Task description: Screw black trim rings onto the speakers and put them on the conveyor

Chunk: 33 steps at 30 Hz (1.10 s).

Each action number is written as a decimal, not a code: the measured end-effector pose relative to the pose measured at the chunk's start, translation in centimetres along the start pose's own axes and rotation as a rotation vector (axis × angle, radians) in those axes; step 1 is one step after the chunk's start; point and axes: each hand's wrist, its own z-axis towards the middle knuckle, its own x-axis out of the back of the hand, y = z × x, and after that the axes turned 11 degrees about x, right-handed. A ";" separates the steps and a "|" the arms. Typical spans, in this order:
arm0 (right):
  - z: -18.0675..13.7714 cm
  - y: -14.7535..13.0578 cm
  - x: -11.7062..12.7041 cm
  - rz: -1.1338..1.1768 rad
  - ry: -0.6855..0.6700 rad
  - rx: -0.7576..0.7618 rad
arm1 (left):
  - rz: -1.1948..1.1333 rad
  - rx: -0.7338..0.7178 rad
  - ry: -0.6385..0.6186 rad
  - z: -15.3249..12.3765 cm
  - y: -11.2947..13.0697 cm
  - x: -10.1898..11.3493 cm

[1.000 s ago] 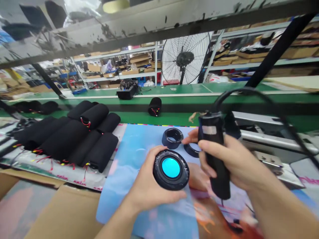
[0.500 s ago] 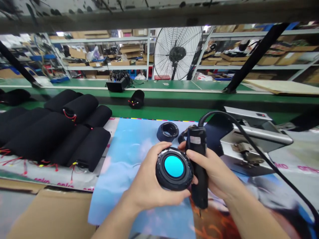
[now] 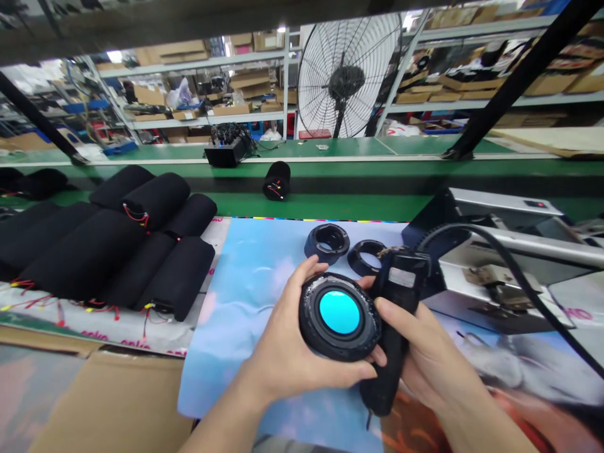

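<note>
My left hand (image 3: pixel 287 343) curls around the rim of a round black speaker (image 3: pixel 340 314) with a shiny blue centre, its face tilted up toward me. In my right hand (image 3: pixel 419 352) is a black electric screwdriver (image 3: pixel 396 314), held upright beside the speaker. Its thin bit points down and its cable leaves from the top. Fingertips of the right hand also reach the speaker's right edge. Just beyond the hands, two black rings (image 3: pixel 327 242) lie on the blue printed sheet (image 3: pixel 231 302).
Several black fabric-covered cylinders (image 3: pixel 80 251) with red wires are piled at the left. A similar short cylinder (image 3: pixel 277 181) sits on the green bench behind. At the right stands a silver metal device (image 3: pixel 500 277), crossed by the screwdriver cable (image 3: pixel 514 277). Behind are a fan (image 3: pixel 346 82) and shelves.
Both hands, with the speaker and screwdriver, appear slightly further right as the camera view shifts. The screwdriver leans more, its bit now angled left. The second ring is more exposed.
</note>
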 end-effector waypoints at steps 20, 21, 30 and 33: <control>-0.6 0.0 -0.3 -0.157 0.078 0.114 | 0.003 -0.055 0.045 -0.3 0.6 -0.9; -0.7 0.1 -0.2 -0.134 0.054 0.116 | 0.009 -0.059 0.045 -0.3 0.5 -0.9; -2.0 -0.5 -0.5 -0.237 0.053 0.094 | -0.008 -0.063 0.036 -0.1 0.5 -1.0; -0.7 -1.9 -0.6 -0.230 0.031 0.096 | 0.013 -0.053 0.017 -0.2 0.7 -1.0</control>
